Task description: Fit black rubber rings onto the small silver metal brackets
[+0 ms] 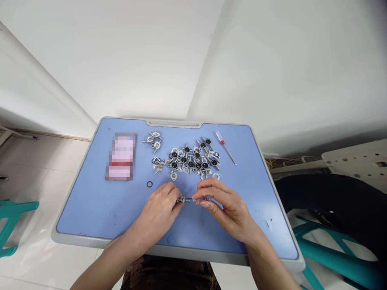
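Near the front middle of the blue table, my left hand (165, 205) is closed on a small metal part (182, 199). My right hand (225, 203) pinches the clear handle of a small screwdriver (204, 199), whose thin shaft reaches to the metal part. Just beyond my hands lies a pile of metal parts with black round pieces (191, 164). A black rubber ring (149, 184) lies flat by itself, left of the pile and beyond my left hand.
A few metal parts (154, 139) lie at the back. A second screwdriver (226, 149) with a red band is at the back right. A blurred phone-like object (121, 157) lies at left on the table (87, 201). Teal stools (332, 245) and a dark-clothed person (329, 197) are beside it.
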Available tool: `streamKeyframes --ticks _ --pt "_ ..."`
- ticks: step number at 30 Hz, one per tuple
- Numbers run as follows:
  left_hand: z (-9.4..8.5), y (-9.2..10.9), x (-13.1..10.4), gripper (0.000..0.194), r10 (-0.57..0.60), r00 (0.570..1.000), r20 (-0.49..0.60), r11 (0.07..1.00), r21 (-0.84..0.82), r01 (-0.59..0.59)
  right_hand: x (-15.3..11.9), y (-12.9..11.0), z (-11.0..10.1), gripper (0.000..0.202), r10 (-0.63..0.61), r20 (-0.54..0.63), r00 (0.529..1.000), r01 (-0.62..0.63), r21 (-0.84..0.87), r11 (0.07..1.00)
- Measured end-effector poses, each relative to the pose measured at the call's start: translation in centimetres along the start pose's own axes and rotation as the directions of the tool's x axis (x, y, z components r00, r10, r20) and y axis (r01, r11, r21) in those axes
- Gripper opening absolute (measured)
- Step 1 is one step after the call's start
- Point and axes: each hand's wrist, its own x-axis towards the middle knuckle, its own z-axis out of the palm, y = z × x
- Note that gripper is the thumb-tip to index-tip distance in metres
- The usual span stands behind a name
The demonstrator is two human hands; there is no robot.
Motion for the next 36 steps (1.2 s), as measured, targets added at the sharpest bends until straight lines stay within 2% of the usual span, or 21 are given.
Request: streamKeyframes --ticks 7,12,15,22,25,30,33,36 --pt "0.0 -0.1 0.1 0.007 0.012 1.0 0.002 1.0 0.009 -0.012 -0.1 0.1 0.5 0.017 -0.062 0.01 0.998 0.062 -0.001 0.998" --pt "0.1 -0.1 0.2 0.013 0.022 1.0 -0.015 1.0 0.01 -0.021 -0.3 0.4 1.5 0.037 -0.182 -0.017 0.983 0.181 -0.048 0.982" --pt "-0.1 0.0 0.2 0.015 0.009 1.0 0.001 1.0 -0.012 -0.009 -0.4 0.6 1.7 0.042 -0.255 -0.032 0.966 0.253 -0.063 0.965" --pt "-0.1 0.0 0.1 0.017 0.015 1.0 -0.008 1.0 0.001 -0.015 -0.3 0.2 1.0 0.043 -0.211 0.088 0.974 0.216 -0.053 0.975" --pt "0.1 -0.1 0.0 0.017 0.024 0.999 -0.024 1.0 0.009 -0.024 -0.4 0.4 1.4 0.046 -0.22 0.044 0.975 0.224 -0.134 0.965" --pt "-0.1 0.0 0.2 0.015 0.005 1.0 0.002 1.0 0.006 -0.005 -0.4 1.0 2.4 0.042 -0.313 -0.096 0.945 0.268 -0.324 0.907" --pt "-0.3 0.1 0.3 0.01 -0.002 1.0 0.012 1.0 -0.017 0.002 -0.2 1.0 2.3 0.04 -0.307 -0.073 0.949 0.26 -0.366 0.893" --pt "-0.3 0.1 0.2 0.006 -0.003 1.0 0.019 0.999 -0.032 0.003 -0.1 1.0 2.1 0.043 -0.287 -0.04 0.957 0.26 -0.321 0.911"
